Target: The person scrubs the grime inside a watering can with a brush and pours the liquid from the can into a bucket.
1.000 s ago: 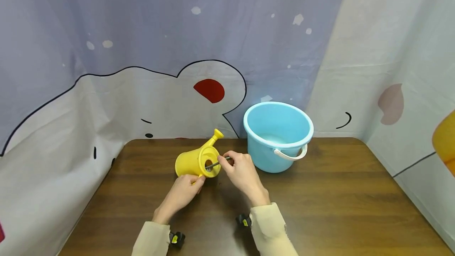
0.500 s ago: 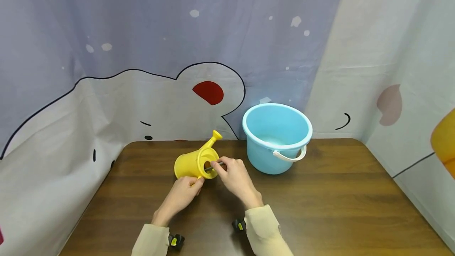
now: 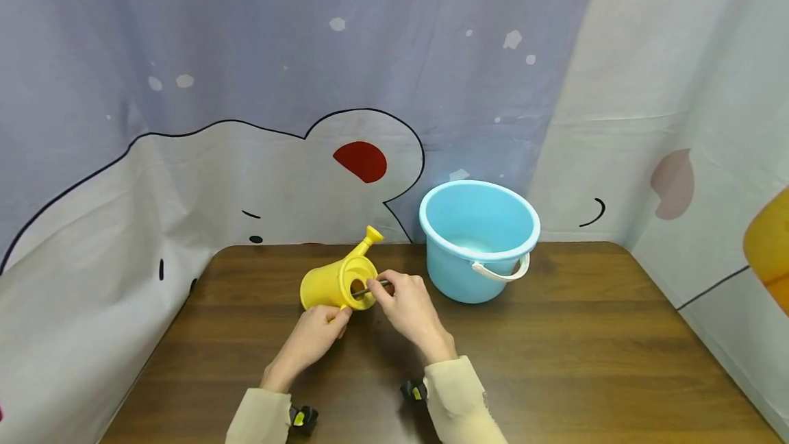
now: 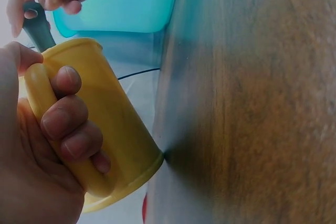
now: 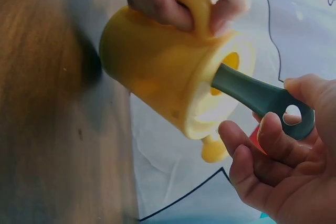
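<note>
Two hands work above the table's near half. The left hand (image 3: 310, 336) has its fingers curled through and around the handle of the yellow watering can (image 3: 323, 284), which is tipped with its mouth toward the right hand (image 3: 414, 310); whether its base touches the wood I cannot tell. The right thumb and fingers pinch a dark green tool (image 5: 252, 88) near its holed end; its other end is hidden inside the can's opening.

That end grip could let the tool twist or slip in, and the narrow hole could snag it. Should the left grip loosen, the can might roll and shed any contents, which I cannot see.

The brown wood-grain table (image 3: 585, 362) bears a light-blue bucket (image 3: 459, 276) beyond the right hand, its white handle hanging in front. Behind, a creased, cartoon-printed curtain (image 3: 203, 33) closes off the room.
</note>
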`<action>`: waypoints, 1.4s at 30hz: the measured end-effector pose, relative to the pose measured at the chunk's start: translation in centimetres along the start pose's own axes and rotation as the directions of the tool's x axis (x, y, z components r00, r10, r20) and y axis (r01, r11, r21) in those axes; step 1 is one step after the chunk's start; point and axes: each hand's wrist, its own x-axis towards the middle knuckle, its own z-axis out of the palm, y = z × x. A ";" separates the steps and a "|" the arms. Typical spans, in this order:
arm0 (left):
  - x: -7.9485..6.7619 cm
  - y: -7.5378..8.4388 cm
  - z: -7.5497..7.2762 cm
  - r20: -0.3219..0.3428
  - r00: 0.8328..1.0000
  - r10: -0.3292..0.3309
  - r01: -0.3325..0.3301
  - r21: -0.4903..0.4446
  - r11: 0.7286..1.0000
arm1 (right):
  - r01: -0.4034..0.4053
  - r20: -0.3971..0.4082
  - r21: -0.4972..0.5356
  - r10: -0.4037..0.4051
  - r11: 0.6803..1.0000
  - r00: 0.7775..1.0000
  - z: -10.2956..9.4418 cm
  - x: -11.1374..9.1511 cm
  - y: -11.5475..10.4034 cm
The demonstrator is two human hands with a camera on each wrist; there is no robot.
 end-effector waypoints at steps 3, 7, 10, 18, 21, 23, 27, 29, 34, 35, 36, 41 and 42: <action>0.0 0.1 0.0 0.004 1.000 -0.006 0.006 0.004 1.000 | 0.004 -0.014 -0.004 -0.004 1.000 1.000 -0.6 0.0 -0.2; 0.1 0.2 -0.1 0.010 1.000 -0.008 0.008 0.012 1.000 | -0.011 -0.037 0.018 0.011 1.000 0.999 -1.4 0.0 -0.4; 0.1 0.2 -0.2 0.015 1.000 -0.008 0.008 0.016 1.000 | -0.023 -0.046 0.039 0.025 0.999 0.999 -1.6 0.0 -0.5; 0.2 0.2 -0.1 0.014 1.000 0.002 -0.003 0.029 1.000 | -0.011 -0.011 0.046 0.011 0.999 1.000 -0.7 0.0 -0.2; 0.2 0.3 0.0 0.014 1.000 0.012 -0.013 0.024 1.000 | -0.003 0.029 0.048 0.001 0.999 1.000 -0.2 -0.1 0.0; 0.2 0.2 0.1 0.013 1.000 0.021 -0.022 0.026 0.999 | 0.010 0.057 0.044 -0.013 0.999 0.998 0.2 -0.2 0.1; 0.1 0.2 0.2 0.014 1.000 0.026 -0.026 0.020 0.999 | 0.041 0.085 0.029 -0.043 0.999 0.995 0.6 -0.2 0.2; 0.1 0.2 0.2 0.014 1.000 0.026 -0.026 0.019 0.999 | 0.054 0.086 0.020 -0.056 0.998 0.995 0.7 -0.2 0.2; 0.1 0.1 0.2 0.011 1.000 0.020 -0.021 0.029 0.999 | 0.099 0.084 0.026 -0.101 0.995 0.991 0.2 -0.2 0.1; 0.1 0.1 0.2 0.011 1.000 0.020 -0.021 0.031 0.999 | 0.112 0.088 0.032 -0.114 0.993 0.990 0.0 -0.2 0.1; 0.1 0.1 0.2 0.011 1.000 0.019 -0.020 0.032 0.999 | 0.127 0.094 0.039 -0.130 0.991 0.987 -0.1 -0.2 0.2; 0.1 0.0 0.1 0.015 1.000 0.014 -0.015 0.023 1.000 | 0.210 0.135 0.064 -0.217 0.976 0.967 -1.1 -0.2 0.5; 0.1 0.0 0.1 0.014 1.000 0.014 -0.014 0.022 1.000 | 0.226 0.142 0.063 -0.233 0.972 0.962 -1.3 -0.2 0.5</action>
